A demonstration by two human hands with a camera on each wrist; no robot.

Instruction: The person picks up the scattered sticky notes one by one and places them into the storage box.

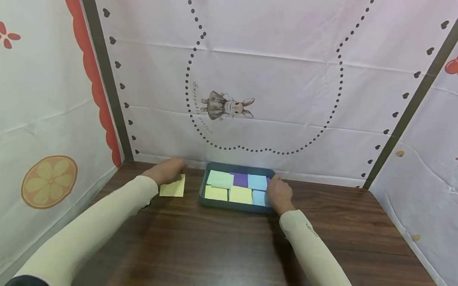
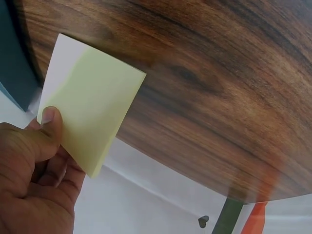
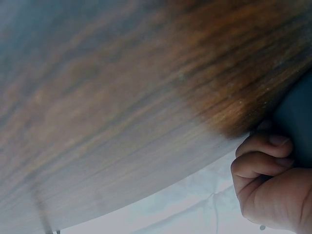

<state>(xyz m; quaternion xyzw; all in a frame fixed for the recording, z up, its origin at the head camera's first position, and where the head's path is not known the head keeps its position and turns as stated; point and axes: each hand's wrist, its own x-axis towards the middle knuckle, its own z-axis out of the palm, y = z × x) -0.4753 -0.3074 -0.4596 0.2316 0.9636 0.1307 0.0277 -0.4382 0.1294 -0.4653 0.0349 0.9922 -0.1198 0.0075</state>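
My left hand [image 1: 168, 171] pinches a pale yellow sticky note pad [image 2: 95, 92] at one edge, thumb on its top face, fingers curled beneath. In the head view that pad is left of a dark teal tray [image 1: 233, 206]. The right hand [image 1: 279, 192] grips the tray's right end, and its curled fingers [image 3: 258, 163] lie against the outer wall in the right wrist view. Inside the tray sit a mint green pad [image 1: 220, 179], a purple pad [image 1: 240, 179], blue pads [image 1: 257, 182] and yellow pads [image 1: 240, 194]. The right hand partly covers the pads at that end.
A dark wood-grain table [image 1: 215, 250] carries everything. Printed white cloth [image 1: 270, 93] hangs behind the tray, close to its far side, with more cloth at left and right. Both sleeved forearms reach across the table from the near side.
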